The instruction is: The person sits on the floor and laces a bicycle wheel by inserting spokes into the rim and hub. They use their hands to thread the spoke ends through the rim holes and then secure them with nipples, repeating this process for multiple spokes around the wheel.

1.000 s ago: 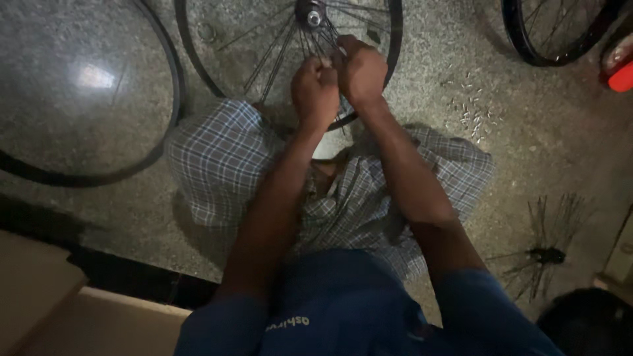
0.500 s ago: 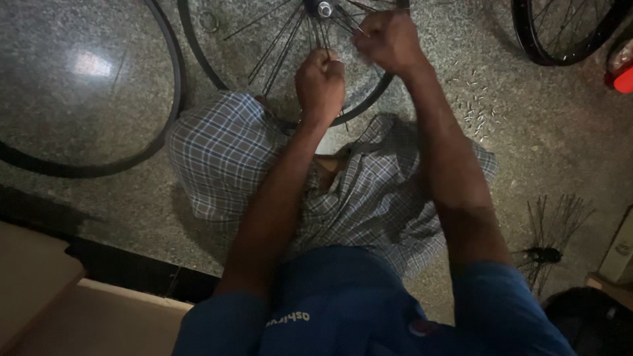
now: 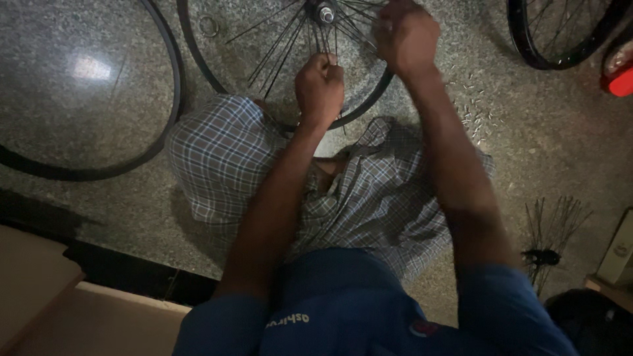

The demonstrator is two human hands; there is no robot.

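The bicycle wheel (image 3: pixel 231 79) being worked on is cut off by the top of the view, so only its lower arc of black rim, the hub (image 3: pixel 326 13) and a fan of thin spokes (image 3: pixel 283 49) show; it lies flat on the speckled stone floor (image 3: pixel 560 145), just beyond the person's knees, which are covered by a checked cloth (image 3: pixel 217 158). The light is dim and the spokes are fine, so which spoke each hand has cannot be told. The left hand (image 3: pixel 320 86) is clenched into a fist over the spokes below the hub, fingers curled tight around what looks like one or more of them; the exact contact is hidden inside the fist. The right hand (image 3: pixel 405 33) is raised beside the hub, also closed, its knuckles turned up and its fingertips out of sight, so whether it grips a spoke or a small tool cannot be made out. To the left a bare black rim (image 3: pixel 168 99) lies on the floor, partly cut off by the left edge. Another spoked wheel (image 3: pixel 527 46) is cropped at the top right corner, with a red object (image 3: pixel 620 82) beside it. Small pale metal pieces (image 3: pixel 471 112) are scattered on the floor near the right forearm, and a loose bundle of spokes (image 3: pixel 547 237) lies toward the right edge.
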